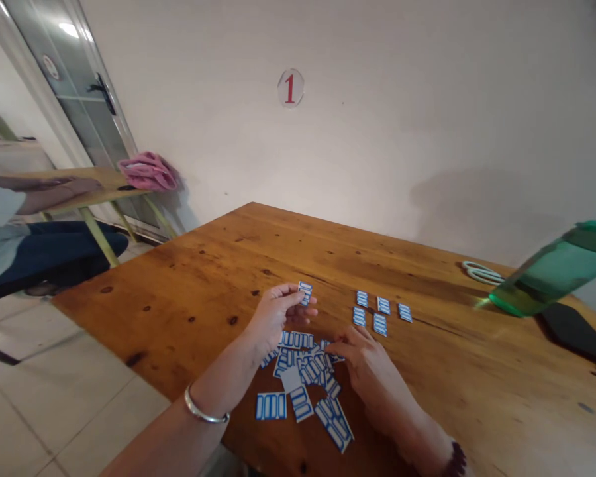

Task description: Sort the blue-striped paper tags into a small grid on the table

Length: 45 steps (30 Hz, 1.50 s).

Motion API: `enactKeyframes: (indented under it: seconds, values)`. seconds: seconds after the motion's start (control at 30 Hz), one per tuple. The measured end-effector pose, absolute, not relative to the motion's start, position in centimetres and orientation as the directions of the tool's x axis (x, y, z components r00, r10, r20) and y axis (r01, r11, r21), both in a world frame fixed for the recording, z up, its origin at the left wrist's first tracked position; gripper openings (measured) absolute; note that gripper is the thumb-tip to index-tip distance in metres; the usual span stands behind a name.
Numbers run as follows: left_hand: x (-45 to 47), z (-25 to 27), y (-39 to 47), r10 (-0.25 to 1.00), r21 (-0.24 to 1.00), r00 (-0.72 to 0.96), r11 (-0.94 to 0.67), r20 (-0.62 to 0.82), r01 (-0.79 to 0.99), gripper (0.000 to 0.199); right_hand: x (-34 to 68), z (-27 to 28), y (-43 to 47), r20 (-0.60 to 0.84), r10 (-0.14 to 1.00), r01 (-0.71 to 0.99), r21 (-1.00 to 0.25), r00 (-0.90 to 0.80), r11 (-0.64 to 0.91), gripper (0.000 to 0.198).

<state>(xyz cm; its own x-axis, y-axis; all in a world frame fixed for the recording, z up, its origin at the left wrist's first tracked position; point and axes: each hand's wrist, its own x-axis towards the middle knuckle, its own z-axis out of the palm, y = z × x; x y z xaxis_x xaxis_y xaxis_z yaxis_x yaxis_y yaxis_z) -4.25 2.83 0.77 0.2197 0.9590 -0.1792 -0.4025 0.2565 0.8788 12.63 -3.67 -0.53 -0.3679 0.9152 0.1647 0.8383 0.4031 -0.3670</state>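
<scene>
A pale wall [377, 126] backs the scene, with a brown wooden table [218, 265] before it. A glass door [74, 86] stands at the far left; near it, another person [0, 218] sits with forearms on a lighter table [87, 189]. A green bottle [551, 275] leans at the right, beside a dark flat object [573, 331], perhaps a phone. A pink cloth [149, 172] lies bunched on the lighter table.

The left hand [273, 311], below which a silver bangle [203, 409] circles the wrist, is raised over the wooden table, its thumb and forefinger clamped on a small blue-and-white card [305, 287]. The right hand [367, 361] is low, fingertips at the right edge of a loose pile of cards [295, 358]; whether they pinch one, I cannot tell. That pile lies between the hands and nearer the wearer. Beyond the right hand, five small cards [383, 305] lie apart in two rows, three behind two.
</scene>
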Motion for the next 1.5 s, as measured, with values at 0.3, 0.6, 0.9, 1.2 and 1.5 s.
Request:
enactKeyframes:
  seconds: [0.3, 0.6, 0.9, 1.2, 1.5]
  values:
    - [-4.2, 1.0, 2.8, 0.95, 0.856, 0.225, 0.295, -0.216, -0.425, 0.006, 12.0, -0.7, -3.8, 0.183, 0.918, 0.788, -0.472, -0.352, 0.396, 0.017]
    - [-4.1, 0.9, 2.8, 0.938, 0.826, 0.248, 0.334, -0.243, -0.454, 0.006, 11.7, -0.4, -4.1, 0.155, 0.887, 0.781, -0.425, -0.435, 0.458, 0.022]
    - [-4.1, 0.9, 2.9, 0.933, 0.82, 0.258, 0.345, -0.25, -0.456, 0.006, 11.5, -0.7, -4.1, 0.13, 0.885, 0.766, -0.455, -0.447, 0.454, 0.013]
    - [-4.2, 0.7, 3.0, 0.93, 0.833, 0.271, 0.348, -0.249, -0.43, 0.006, 12.0, -0.5, -4.2, 0.098, 0.9, 0.766, -0.49, -0.426, 0.416, 0.014]
    - [-4.1, 0.9, 2.9, 0.929, 0.822, 0.266, 0.357, -0.259, -0.444, 0.006, 12.5, -0.5, -4.0, 0.124, 0.92, 0.77, -0.512, -0.372, 0.38, 0.016]
